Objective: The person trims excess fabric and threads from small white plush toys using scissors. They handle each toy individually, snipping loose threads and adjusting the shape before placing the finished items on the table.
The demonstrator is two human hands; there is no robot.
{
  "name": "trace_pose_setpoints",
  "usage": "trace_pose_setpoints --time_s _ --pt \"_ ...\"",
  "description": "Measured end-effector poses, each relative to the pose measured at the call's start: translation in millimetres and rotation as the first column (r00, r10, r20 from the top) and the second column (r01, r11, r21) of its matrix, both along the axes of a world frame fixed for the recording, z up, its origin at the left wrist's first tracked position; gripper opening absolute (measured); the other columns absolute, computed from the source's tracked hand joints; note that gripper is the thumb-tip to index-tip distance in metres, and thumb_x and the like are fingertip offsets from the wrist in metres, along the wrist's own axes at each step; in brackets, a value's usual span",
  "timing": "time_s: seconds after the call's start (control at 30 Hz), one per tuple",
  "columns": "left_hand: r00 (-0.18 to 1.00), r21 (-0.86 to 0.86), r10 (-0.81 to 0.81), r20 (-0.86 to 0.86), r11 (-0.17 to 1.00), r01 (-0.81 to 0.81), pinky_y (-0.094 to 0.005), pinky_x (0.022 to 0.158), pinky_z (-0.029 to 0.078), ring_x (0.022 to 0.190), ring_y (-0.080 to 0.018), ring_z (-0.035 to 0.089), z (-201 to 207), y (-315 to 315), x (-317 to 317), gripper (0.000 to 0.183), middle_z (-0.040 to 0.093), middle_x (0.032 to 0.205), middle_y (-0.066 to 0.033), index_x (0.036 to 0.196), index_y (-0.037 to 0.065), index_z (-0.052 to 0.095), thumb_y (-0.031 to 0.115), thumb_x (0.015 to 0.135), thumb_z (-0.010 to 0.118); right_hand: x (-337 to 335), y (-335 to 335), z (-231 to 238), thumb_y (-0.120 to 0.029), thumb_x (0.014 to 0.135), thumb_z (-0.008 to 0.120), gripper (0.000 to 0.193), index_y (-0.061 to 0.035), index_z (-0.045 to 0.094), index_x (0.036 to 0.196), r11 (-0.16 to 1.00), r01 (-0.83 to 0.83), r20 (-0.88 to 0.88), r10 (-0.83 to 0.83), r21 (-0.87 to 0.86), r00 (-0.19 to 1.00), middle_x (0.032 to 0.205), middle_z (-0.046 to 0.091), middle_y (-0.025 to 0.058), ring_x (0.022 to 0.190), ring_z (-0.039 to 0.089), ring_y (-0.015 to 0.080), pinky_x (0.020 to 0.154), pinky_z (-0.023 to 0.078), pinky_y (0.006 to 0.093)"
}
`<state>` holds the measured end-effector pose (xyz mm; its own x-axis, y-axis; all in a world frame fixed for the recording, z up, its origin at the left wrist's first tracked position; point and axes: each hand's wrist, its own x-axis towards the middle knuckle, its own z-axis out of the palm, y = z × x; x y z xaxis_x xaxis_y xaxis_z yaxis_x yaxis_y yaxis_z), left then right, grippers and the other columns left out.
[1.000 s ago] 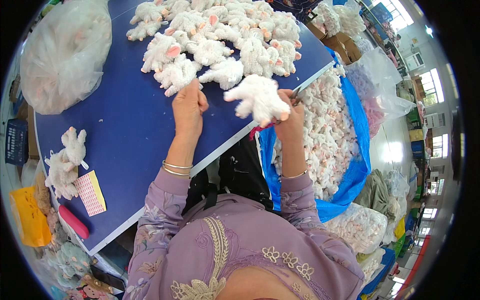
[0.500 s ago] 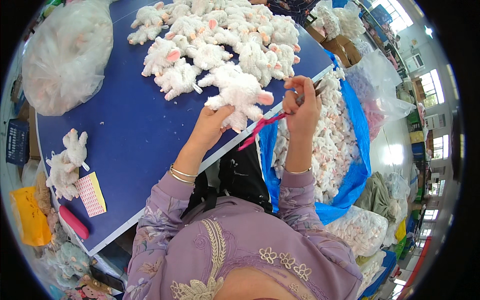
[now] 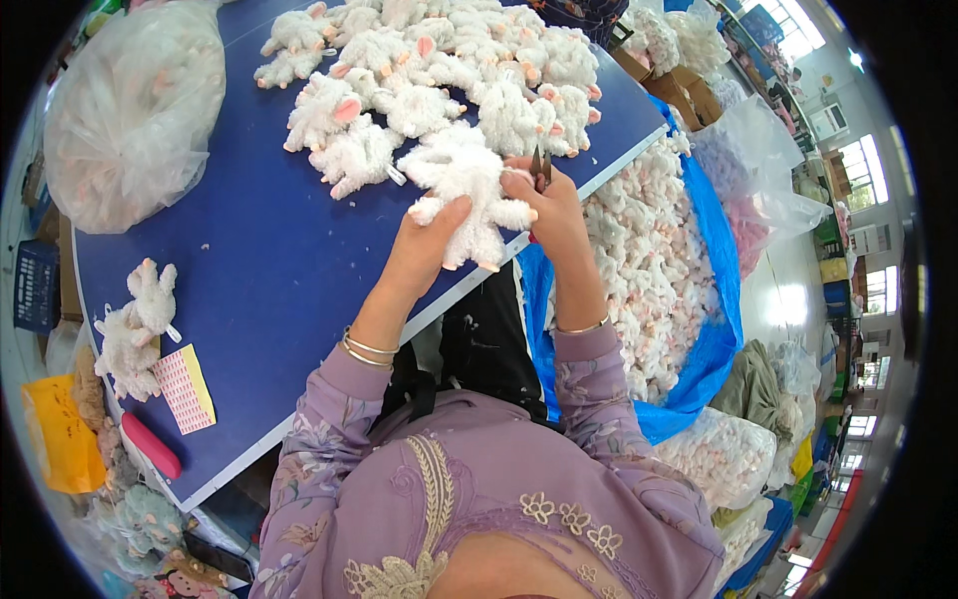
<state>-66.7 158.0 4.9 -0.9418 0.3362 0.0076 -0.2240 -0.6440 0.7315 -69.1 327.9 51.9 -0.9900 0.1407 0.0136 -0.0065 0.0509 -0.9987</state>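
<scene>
A white fluffy plush toy (image 3: pixel 461 185) with small peach-coloured tips on its limbs is held over the near edge of the blue table (image 3: pixel 299 270). My left hand (image 3: pixel 424 245) grips its lower left side, thumb on top. On the toy's right side, my right hand (image 3: pixel 557 212) pinches it near the ear, which the fingers mostly cover. The same hand keeps hold of small thread snips (image 3: pixel 541 168), their dark blades pointing up and away from me. Beyond the held toy lies a heap of similar white plush toys (image 3: pixel 419 105), some showing pink ears.
A blue sack (image 3: pixel 726 309) full of white plush pieces (image 3: pixel 649 270) stands right of the table. At the table's left lie two white toys (image 3: pixel 130 349), a sticker sheet (image 3: pixel 185 389) and a pink case (image 3: pixel 150 444). A large clear plastic bag (image 3: pixel 135 120) sits far left.
My right hand has moved left and down onto the toy, pinching its right side. The pink cord hanging from that hand is now almost hidden. The toy has turned slightly.
</scene>
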Motion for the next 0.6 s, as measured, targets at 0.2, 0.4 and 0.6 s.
trace_pose_setpoints --time_s 0.2,0.4,0.6 --pt "0.987 -0.028 0.128 0.095 0.992 -0.126 -0.0288 0.077 0.052 0.095 -0.0151 0.063 1 -1 -4 0.035 0.064 0.108 -0.0097 0.117 -0.005 0.057 0.017 0.091 0.063 26 -21 27 -0.006 0.085 0.066 0.012 0.0009 0.063 0.095 0.975 0.187 -0.272 -0.149 0.119 0.951 0.084 0.061 -0.0001 0.066 0.051 0.0043 0.056 0.04 0.0187" --pt "0.98 -0.058 0.097 0.175 0.994 -0.089 -0.0287 0.072 0.053 0.087 -0.0153 0.065 -2 -3 -3 0.032 0.065 0.104 -0.0109 0.114 -0.004 0.059 0.018 0.091 0.062 38 -26 16 -0.007 0.078 0.073 0.02 -0.0023 0.062 0.094 0.861 -0.134 -0.188 0.254 0.49 0.949 0.077 0.053 0.0016 0.062 0.047 0.0073 0.053 0.038 0.0216" --pt "0.973 0.003 0.167 0.161 0.986 -0.169 -0.0271 0.07 0.053 0.084 -0.0144 0.065 -2 -1 -2 0.03 0.066 0.1 -0.0098 0.11 -0.004 0.062 0.02 0.091 0.063 40 -34 4 -0.006 0.077 0.073 0.021 -0.0011 0.062 0.094 0.915 -0.082 -0.151 0.153 0.395 0.977 0.084 0.056 0.0026 0.064 0.049 0.0096 0.055 0.041 0.0231"
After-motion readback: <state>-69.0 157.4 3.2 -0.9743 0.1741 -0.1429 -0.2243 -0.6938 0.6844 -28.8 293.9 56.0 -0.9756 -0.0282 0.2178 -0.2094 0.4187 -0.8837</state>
